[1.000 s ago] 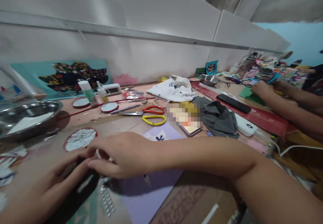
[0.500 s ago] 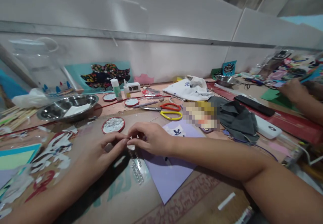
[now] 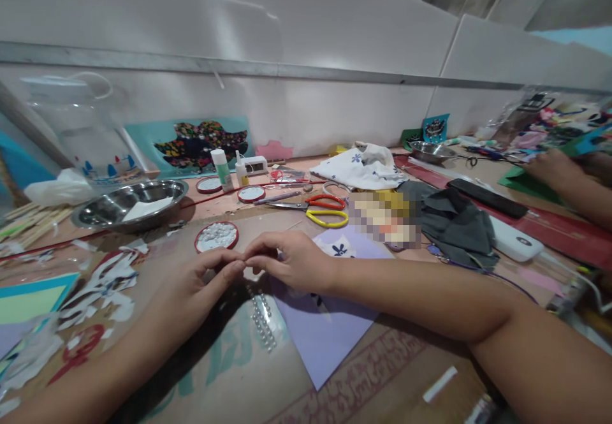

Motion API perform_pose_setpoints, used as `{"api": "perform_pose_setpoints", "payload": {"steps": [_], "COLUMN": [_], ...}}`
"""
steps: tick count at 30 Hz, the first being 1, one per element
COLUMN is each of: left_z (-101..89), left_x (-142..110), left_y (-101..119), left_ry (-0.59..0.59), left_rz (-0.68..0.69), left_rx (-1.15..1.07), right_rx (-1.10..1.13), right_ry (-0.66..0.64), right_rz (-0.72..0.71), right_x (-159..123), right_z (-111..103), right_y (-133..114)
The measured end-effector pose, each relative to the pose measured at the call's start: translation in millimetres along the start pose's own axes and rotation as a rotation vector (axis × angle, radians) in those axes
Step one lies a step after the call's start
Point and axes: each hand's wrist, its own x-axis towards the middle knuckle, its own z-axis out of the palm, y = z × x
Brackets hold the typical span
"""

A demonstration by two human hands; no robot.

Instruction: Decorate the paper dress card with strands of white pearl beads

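Pressing fingertips of left hand (image 3: pixel 210 277) to those of right hand (image 3: pixel 296 261), tightly pinched; cannot tell what, if anything, between; just above bead strands (image 3: pixel 262 323), beside purple card (image 3: pixel 329 341), partly blocked by right arm (image 3: pixel 406 293); crowded beyond by red-rimmed dish (image 3: pixel 238 235), scissors (image 3: pixel 307 207), steel bowl (image 3: pixel 98 212), grey cloth (image 3: pixel 456 226); working over marked tabletop (image 3: pixel 382 389), facing white wall (image 3: pixel 335 115).

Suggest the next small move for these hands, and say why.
Perhaps ease the right hand slightly away from the left hand. Their fingertips meet just beyond the bead rows, and anything pinched there is too small to make out; a slight gap would likely show whether either grip has something.
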Motion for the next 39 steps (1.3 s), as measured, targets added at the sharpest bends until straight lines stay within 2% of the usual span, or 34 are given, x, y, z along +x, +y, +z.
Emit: {"api": "perform_pose_setpoints", "payload": {"steps": [6, 12, 17, 23, 29, 39], "left_z": [0.8, 2.5, 1.6, 4.8, 7.8, 7.3], "left_x": [1, 3, 6, 5, 8, 11], "left_y": [-1, 2, 7, 4, 0, -3], "left_ry": [-0.061, -0.045, -0.108, -0.113, -0.114, -0.132], "left_rz": [-0.017, -0.03, -0.056, -0.037, -0.076, -0.085], "left_rx": [-0.104, -0.17, -0.273, -0.29, -0.319, -0.238], "right_rx": [-0.039, -0.066, -0.027, 0.0, 0.003, -0.044], "right_ry": [-0.002, -0.003, -0.017, -0.025, -0.011, -0.025], "right_rz": [0.022, 0.043, 0.041, 0.082, 0.096, 0.087], "right_x": [2, 4, 1, 2, 7, 5], "right_z": [1, -1, -2, -4, -3, -2], "right_y": [3, 2, 1, -1, 2, 4]}}
